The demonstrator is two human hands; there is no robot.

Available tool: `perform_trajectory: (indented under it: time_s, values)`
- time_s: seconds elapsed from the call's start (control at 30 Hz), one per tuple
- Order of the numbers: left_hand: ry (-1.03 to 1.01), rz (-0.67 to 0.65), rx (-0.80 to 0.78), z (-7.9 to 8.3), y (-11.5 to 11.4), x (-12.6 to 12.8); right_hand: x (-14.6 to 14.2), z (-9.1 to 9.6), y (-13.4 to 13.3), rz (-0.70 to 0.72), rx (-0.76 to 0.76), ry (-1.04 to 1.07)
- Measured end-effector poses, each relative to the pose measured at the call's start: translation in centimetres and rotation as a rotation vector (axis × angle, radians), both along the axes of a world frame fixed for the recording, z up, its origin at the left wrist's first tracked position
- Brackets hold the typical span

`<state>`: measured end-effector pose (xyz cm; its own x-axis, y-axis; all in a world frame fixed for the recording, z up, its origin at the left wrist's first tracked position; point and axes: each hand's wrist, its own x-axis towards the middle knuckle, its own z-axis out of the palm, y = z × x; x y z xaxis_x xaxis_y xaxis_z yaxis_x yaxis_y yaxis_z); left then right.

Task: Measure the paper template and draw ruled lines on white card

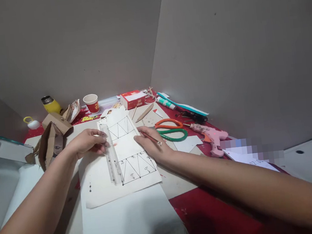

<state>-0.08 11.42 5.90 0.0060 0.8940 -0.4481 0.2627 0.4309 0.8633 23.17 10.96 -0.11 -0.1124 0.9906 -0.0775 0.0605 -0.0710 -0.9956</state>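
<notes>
A sheet of white paper (103, 197) bears black line drawings of triangles between parallel lines, with small handwritten letters. Along the left of the drawings lies a clear ruler (113, 166), flat on the sheet. My left hand (90, 142) has its curled fingers on the ruler's left edge, near its upper half. At the sheet's right edge, my right hand (153, 143) rests with a pencil (151, 138) held in it, pointing away from me. Part of the right fingers is hidden behind the hand.
Right of the sheet lie scissors (171, 134) with orange and green handles and a pink glue gun (215, 140). Behind stand a paper cup (91, 103), a red box (133, 99) and a yellow bottle (51, 105). A brown cardboard piece (51, 143) is at left. Grey walls enclose the back.
</notes>
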Motion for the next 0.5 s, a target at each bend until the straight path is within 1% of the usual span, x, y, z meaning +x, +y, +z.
perform_trajectory:
  time_s: [0.1,0.17,0.33,0.43,0.5]
  values:
    - [-0.022,-0.036,-0.046,-0.4,0.2,-0.6,0.4,-0.6,-0.2,0.056,0.115,-0.126]
    - [-0.020,-0.033,-0.051,-0.8,0.3,-0.6,0.5,-0.9,-0.2,0.060,0.148,-0.160]
    - [0.000,-0.018,-0.022,-2.0,0.2,0.1,0.4,-0.9,-0.3,0.050,0.134,-0.135]
    - [0.033,-0.010,0.009,-2.2,-0.1,0.7,0.3,-0.8,-0.4,0.048,0.108,-0.098]
    - [0.079,-0.012,0.030,-2.1,-0.2,0.9,0.2,-0.8,-0.4,0.033,0.111,-0.111]
